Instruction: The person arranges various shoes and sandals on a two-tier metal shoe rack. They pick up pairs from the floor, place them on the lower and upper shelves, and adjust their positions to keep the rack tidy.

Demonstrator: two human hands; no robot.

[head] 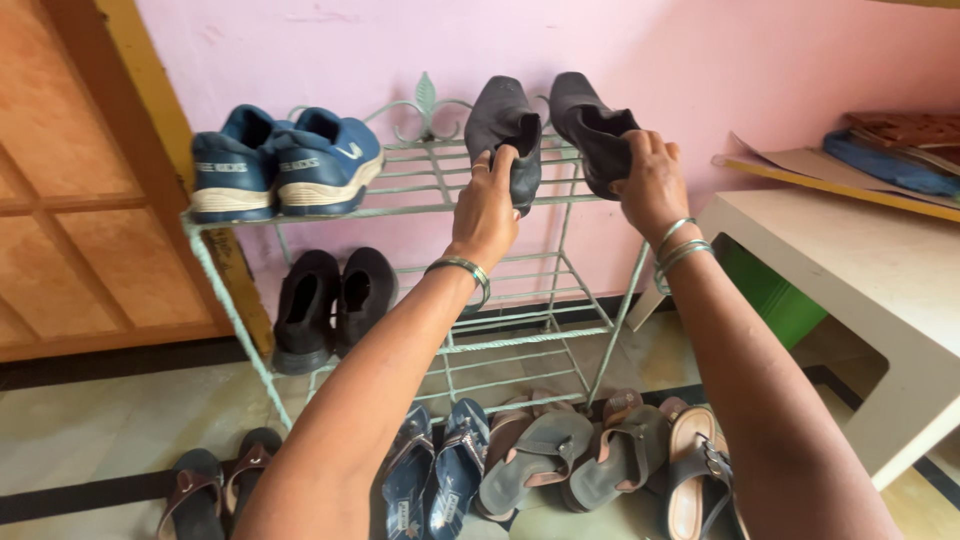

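Observation:
My left hand [488, 205] grips the heel of a dark grey shoe [505, 125] on the top shelf of a pale green metal shoe rack [425, 190]. My right hand [650, 180] holds the matching dark grey shoe [585, 120] by its opening, just right of the first and tilted toe-up against the pink wall. Both shoes are at the right end of the top shelf. Metal bangles circle both wrists.
A pair of blue sneakers [285, 165] sits at the top shelf's left end. Black shoes [330, 300] stand on the middle shelf. Several sandals [545, 455] lie on the floor below. A white table [860, 270] stands at right, a wooden door [70, 180] at left.

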